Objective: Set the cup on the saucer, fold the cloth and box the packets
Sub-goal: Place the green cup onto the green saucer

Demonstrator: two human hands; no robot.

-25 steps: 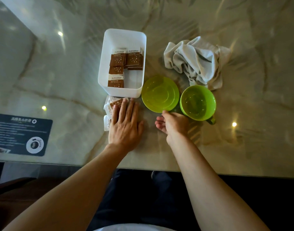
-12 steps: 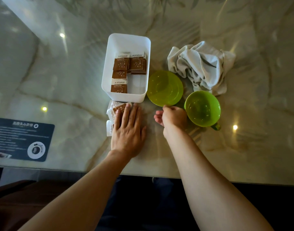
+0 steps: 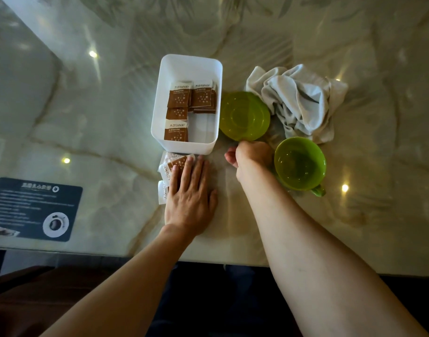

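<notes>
Packets point(image 3: 171, 166) lie under the flat, spread left hand point(image 3: 190, 198) below the box point(image 3: 157, 113); light and slick, they likely slide. Right hand point(image 3: 251, 154) pinches the saucer point(image 3: 245, 115) rim. Cup point(image 3: 300, 164), probably light, offers its handle. Cloth point(image 3: 298, 98) sits crumpled, soft.

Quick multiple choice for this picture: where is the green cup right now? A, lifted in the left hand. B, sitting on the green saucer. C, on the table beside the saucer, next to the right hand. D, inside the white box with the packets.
C: the green cup stands on the marble table, apart from the green saucer, with the right hand next to it.
</notes>
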